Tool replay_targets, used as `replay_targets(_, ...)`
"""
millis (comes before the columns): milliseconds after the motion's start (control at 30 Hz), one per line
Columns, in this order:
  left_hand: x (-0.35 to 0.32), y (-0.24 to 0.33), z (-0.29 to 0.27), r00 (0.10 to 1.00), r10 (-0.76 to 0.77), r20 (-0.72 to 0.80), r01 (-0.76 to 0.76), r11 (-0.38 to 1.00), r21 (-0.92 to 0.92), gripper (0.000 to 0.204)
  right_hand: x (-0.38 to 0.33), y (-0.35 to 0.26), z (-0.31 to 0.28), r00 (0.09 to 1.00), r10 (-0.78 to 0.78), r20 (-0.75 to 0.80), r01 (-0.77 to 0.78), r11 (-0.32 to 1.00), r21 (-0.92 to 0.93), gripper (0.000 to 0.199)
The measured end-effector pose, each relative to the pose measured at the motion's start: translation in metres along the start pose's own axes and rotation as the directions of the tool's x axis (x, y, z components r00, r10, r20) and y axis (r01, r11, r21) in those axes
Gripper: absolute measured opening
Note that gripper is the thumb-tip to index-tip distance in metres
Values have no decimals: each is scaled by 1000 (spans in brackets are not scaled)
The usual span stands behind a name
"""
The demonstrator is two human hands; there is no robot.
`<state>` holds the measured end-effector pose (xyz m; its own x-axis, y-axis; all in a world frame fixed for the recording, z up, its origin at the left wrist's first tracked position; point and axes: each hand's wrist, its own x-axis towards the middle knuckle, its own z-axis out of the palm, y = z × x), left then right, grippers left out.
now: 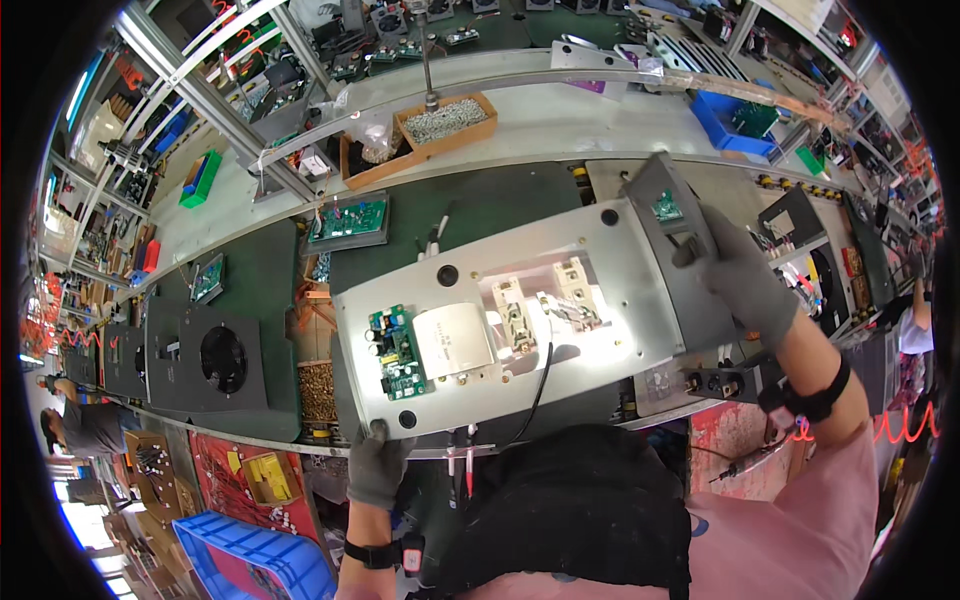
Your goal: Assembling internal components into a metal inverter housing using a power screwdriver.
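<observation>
A silver metal chassis panel (540, 395) is tilted in front of me above the workbench. It carries a green circuit board (396, 350), a white block-shaped part (453, 338) and pale terminal blocks (513, 315), with a black wire hanging down. A dark grey end plate (668, 245) stands up along its right end. My left hand (378, 468), in a grey glove, grips the lower left corner with the thumb over the edge. My gloved right hand (752, 278) is closed around the end plate; some of its fingers are hidden behind it.
To the left lies a dark panel with a round fan (222, 358); a circuit board on a grey base (348, 220) sits behind the chassis. Further back stand a cardboard tray of small screws (445, 120) and a blue bin (735, 120). A blue crate (255, 550) is at lower left.
</observation>
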<state>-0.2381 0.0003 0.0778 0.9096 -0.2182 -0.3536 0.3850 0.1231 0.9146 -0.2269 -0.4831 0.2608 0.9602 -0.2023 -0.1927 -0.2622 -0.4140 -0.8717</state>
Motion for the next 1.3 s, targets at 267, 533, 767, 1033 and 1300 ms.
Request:
replay_targets(267,-57,-16,51,970,-218,-110,120,820,-560,48,177,-61,41,906,-180,383,378,751,-542,60)
replay_targets(533,-49,8,26,960,-229,-158,115,843,-525,48,65,-18,-40,788,-566,243,575,533,-621,56)
replay_targets(767,-13,12,13,989,0,-149,73,873,482,46,-93,115,-26,987,43,-155,-159,408,-899,46)
replay_targets(1033,3,-1,4,844,-291,-450,208,952,-226,54,-120,215,-34,925,-114,-362,-280,438,-854,26)
replay_targets(1300,1,5,13,918,-116,-380,163,982,95,49,-51,229,-96,838,-274,-473,-453,136,-881,58)
